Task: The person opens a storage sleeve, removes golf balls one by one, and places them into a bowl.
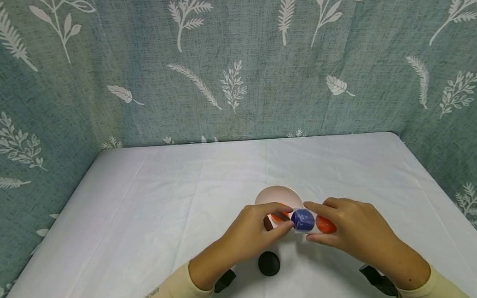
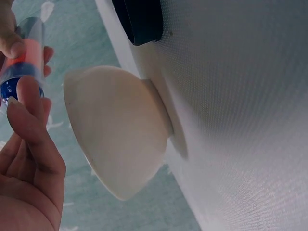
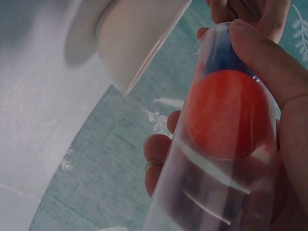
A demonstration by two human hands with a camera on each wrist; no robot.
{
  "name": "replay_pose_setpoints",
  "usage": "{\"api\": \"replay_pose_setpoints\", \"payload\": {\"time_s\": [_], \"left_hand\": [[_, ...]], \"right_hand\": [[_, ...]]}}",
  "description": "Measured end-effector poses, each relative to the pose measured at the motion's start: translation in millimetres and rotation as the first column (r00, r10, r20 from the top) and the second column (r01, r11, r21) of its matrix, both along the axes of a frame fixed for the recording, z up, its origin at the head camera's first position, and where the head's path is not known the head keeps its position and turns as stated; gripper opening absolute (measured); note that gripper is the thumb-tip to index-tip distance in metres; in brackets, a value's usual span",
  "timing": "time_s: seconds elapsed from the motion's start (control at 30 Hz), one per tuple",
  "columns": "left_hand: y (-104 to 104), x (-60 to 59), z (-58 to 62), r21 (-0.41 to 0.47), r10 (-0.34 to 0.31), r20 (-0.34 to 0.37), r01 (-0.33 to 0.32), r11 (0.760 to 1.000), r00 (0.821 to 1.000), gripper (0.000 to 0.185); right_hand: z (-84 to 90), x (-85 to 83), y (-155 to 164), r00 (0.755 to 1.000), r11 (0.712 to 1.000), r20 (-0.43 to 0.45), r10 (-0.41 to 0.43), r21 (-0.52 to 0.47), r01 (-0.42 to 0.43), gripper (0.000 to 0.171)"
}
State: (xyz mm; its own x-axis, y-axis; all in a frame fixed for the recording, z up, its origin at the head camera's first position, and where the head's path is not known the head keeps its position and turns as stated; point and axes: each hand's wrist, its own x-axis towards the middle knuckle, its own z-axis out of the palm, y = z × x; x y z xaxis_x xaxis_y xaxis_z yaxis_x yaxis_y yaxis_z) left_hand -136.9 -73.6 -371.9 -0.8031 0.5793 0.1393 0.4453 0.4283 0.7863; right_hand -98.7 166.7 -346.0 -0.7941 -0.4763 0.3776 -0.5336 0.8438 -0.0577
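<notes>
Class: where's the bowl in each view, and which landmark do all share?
Head: bowl just right of centre, below middle, partly behind the left hand.
Left wrist: bowl left of centre.
Right wrist: bowl at top, cut off by the edge.
Shared landmark: clear tube in the right hand.

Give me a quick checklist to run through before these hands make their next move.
1. Grip of the right hand on the clear tube: ok, thumb and fingers round it.
2. Red ball inside the tube: ok.
3. Blue ball fully out of the tube: not ok, blue shows through its wall.
4. Left hand pinching the blue ball: cannot tell, fingertips are close.
5. Bowl upright on the table: ok.
</notes>
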Motion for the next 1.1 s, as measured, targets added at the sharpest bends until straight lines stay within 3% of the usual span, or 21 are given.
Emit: {"api": "replay_pose_setpoints", "payload": {"time_s": [0.3,0.63,0.9,1.1], "left_hand": [[1.1,-0.7,-0.4,0.006,-0.022,0.081,0.021,1.0,0.996,0.037],[1.3,-0.4,-1.2,0.023,-0.043,0.151,0.04,0.999,0.988,0.037],[-0.5,-0.2,-0.5,0.043,-0.062,0.177,0.056,0.998,0.982,0.045],[-2.1,-1.4,-1.8,0.038,-0.08,0.16,0.075,0.996,0.984,0.05]], "right_hand": [[1.2,0.1,0.2,1.0,1.0,-0.031,0.005,0.025,-0.004,0.06],[3.9,1.7,-1.3,0.999,0.998,0.015,-0.043,0.052,0.042,0.061],[4.7,2.3,-1.0,0.999,0.997,0.009,-0.044,0.06,0.044,0.062],[4.4,2.6,-0.1,1.0,0.999,-0.013,-0.026,0.044,0.027,0.063]]}}
